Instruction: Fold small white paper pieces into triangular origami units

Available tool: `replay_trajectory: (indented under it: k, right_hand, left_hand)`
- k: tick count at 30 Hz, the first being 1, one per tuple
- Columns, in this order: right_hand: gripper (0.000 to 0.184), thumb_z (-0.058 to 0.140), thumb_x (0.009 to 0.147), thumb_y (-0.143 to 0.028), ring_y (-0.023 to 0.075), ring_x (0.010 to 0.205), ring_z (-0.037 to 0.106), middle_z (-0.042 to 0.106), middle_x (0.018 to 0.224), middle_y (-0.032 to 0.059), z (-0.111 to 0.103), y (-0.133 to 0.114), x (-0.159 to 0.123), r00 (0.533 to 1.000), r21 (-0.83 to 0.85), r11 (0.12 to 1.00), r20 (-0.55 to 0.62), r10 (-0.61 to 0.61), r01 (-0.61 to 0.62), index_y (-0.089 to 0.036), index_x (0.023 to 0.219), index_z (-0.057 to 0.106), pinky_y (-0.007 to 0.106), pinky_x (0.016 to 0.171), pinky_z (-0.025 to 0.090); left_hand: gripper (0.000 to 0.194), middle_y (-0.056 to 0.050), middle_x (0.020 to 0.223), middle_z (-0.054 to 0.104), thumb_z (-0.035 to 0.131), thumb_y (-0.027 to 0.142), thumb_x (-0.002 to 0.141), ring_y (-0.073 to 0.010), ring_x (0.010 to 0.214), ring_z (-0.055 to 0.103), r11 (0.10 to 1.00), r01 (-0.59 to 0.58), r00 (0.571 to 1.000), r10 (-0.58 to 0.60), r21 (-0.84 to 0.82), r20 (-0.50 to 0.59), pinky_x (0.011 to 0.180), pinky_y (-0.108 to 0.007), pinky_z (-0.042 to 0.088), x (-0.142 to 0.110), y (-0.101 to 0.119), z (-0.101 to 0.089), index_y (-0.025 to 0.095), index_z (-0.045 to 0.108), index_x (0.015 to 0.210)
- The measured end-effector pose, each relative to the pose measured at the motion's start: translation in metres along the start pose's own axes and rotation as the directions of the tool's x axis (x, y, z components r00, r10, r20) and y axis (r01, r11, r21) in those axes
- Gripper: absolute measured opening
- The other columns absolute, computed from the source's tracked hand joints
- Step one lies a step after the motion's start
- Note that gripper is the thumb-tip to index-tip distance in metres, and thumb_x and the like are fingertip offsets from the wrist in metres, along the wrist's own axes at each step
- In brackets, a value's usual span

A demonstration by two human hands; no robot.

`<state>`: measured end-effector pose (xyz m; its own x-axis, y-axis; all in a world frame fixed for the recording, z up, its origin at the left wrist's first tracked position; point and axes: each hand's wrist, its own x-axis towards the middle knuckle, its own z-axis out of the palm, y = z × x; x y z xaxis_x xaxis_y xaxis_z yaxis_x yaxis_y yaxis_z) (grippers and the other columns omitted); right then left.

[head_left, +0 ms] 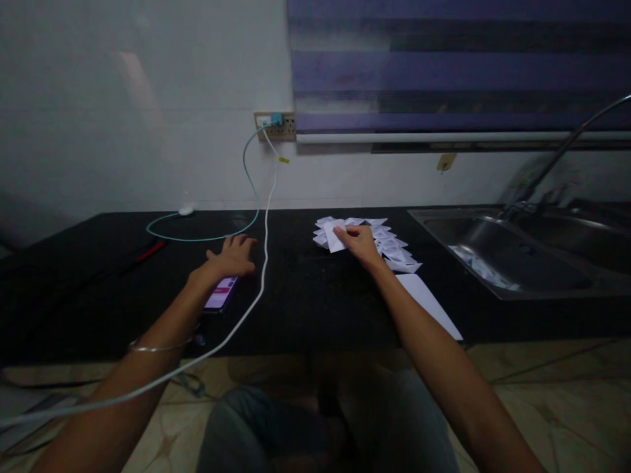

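Observation:
My right hand (359,242) pinches a small folded piece of white paper (334,236) between thumb and fingers, just above the dark counter. Under and behind it lie rows of folded white paper pieces (394,246) with pointed ends. A flat white sheet of paper (428,303) rests nearer to me, partly beneath my right forearm. On the left, my left hand (231,256) is spread with its fingers apart over a phone (223,295). The lit screen shows below the palm; the phone's far part is hidden by the hand. I cannot tell whether the fingers touch it.
A white cable (267,243) runs from the wall socket (275,126) across the counter (315,309) and over my left forearm. A teal cable (197,238) loops behind my left hand. At right is a metal sink (493,253) with a curved faucet (566,141).

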<state>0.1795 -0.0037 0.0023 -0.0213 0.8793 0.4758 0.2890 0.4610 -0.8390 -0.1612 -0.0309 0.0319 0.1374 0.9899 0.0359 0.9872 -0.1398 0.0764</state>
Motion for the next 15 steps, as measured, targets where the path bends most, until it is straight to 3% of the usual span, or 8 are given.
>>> replay_trajectory:
  k: [1,3,5,7,10,12,15]
  right_hand:
    - [0.049,0.066,0.080,-0.062,0.0118,0.058,0.040,0.051,0.057,-0.0012,0.000,0.000,0.000,1.000,0.008,1.000,-0.003,0.006,-0.006,-0.018,0.060,0.062,0.026,0.054,0.028]
    - [0.049,0.066,0.080,-0.062,0.0111,0.057,0.038,0.048,0.056,-0.0020,0.001,0.002,0.001,1.000,0.036,0.999,-0.010,0.003,-0.002,-0.018,0.058,0.061,0.026,0.054,0.028]
    - [0.049,0.067,0.080,-0.061,0.0104,0.057,0.037,0.046,0.056,-0.0026,0.001,0.003,0.002,0.999,0.072,0.997,-0.033,-0.008,0.010,-0.018,0.057,0.059,0.026,0.054,0.027]
    - [0.050,0.068,0.079,-0.061,0.0102,0.057,0.036,0.043,0.057,-0.0029,0.000,0.004,0.003,0.997,0.094,0.995,-0.073,-0.008,0.015,-0.018,0.055,0.056,0.026,0.054,0.026]
    - [0.052,0.068,0.077,-0.063,0.0109,0.058,0.037,0.043,0.056,-0.0027,0.000,0.003,0.004,0.992,0.085,0.996,-0.124,0.012,-0.001,-0.018,0.055,0.056,0.026,0.054,0.028]
    - [0.051,0.068,0.076,-0.065,0.0115,0.058,0.039,0.047,0.057,-0.0023,-0.001,0.002,0.003,0.992,0.088,0.996,-0.128,0.018,-0.007,-0.018,0.058,0.059,0.026,0.054,0.030]
    - [0.050,0.068,0.077,-0.063,0.0110,0.058,0.039,0.047,0.058,-0.0026,-0.001,0.002,0.003,0.993,0.110,0.994,-0.117,0.009,0.004,-0.018,0.058,0.059,0.026,0.055,0.031]
  left_hand:
    - [0.074,-0.020,0.156,0.035,0.067,0.036,0.071,-0.0511,0.143,0.028,1.000,0.011,0.999,-0.012,-0.018,-0.032,0.101,-0.077,0.034,-0.003,0.009,0.003,0.022,0.050,0.142]
    - [0.065,-0.022,0.151,0.039,0.063,0.036,0.077,-0.0461,0.140,0.035,0.992,-0.079,0.988,0.065,-0.098,-0.139,0.106,-0.067,0.037,-0.007,0.030,0.011,0.015,0.053,0.137]
    - [0.046,-0.020,0.134,0.054,0.055,0.038,0.086,-0.0375,0.128,0.050,0.951,-0.213,0.957,0.157,-0.225,-0.242,0.105,-0.054,0.043,-0.006,0.055,0.018,0.014,0.059,0.125]
    - [0.034,-0.015,0.110,0.064,0.046,0.041,0.093,-0.0297,0.106,0.062,0.866,-0.300,0.947,0.221,-0.399,-0.233,0.094,-0.047,0.050,0.000,0.082,0.021,0.015,0.064,0.107]
    - [0.042,-0.010,0.089,0.066,0.036,0.047,0.100,-0.0230,0.081,0.063,0.689,-0.343,0.939,0.259,-0.638,-0.225,0.075,-0.038,0.050,0.013,0.119,0.020,0.017,0.062,0.088]
    - [0.047,-0.008,0.084,0.066,0.025,0.046,0.103,-0.0187,0.072,0.060,0.637,-0.364,0.931,0.261,-0.680,-0.254,0.069,-0.034,0.048,0.025,0.140,0.018,0.018,0.060,0.086]
    - [0.044,-0.005,0.071,0.061,0.035,0.045,0.102,-0.0154,0.065,0.055,0.532,-0.475,0.879,0.321,-0.701,-0.352,0.064,-0.030,0.042,0.043,0.162,0.017,0.018,0.056,0.074]
